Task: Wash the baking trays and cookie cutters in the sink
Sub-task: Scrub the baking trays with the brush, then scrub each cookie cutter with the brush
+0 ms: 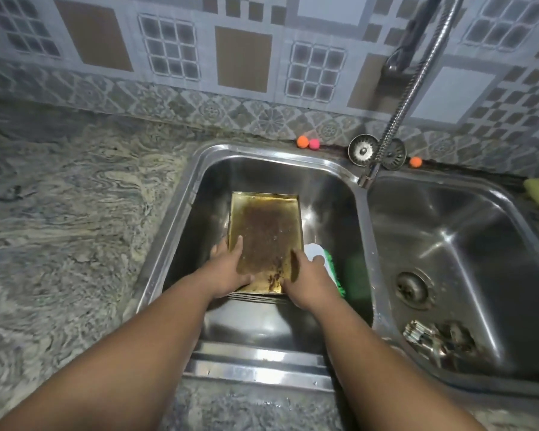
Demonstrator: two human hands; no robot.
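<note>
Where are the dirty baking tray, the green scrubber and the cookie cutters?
baking tray (263, 231), head view, its browned floor.
green scrubber (335, 275), head view, its bristly edge.
cookie cutters (417, 334), head view, the shiny metal piece.

A rectangular baking tray (263, 231), brass-yellow with a dark brown baked-on crust across its floor, lies face up in the left basin of the steel double sink (204, 194). Beneath its near end show the edges of stacked trays (255, 297). Small shiny metal pieces (420, 335), too blurred to identify, lie in the right basin.
</note>
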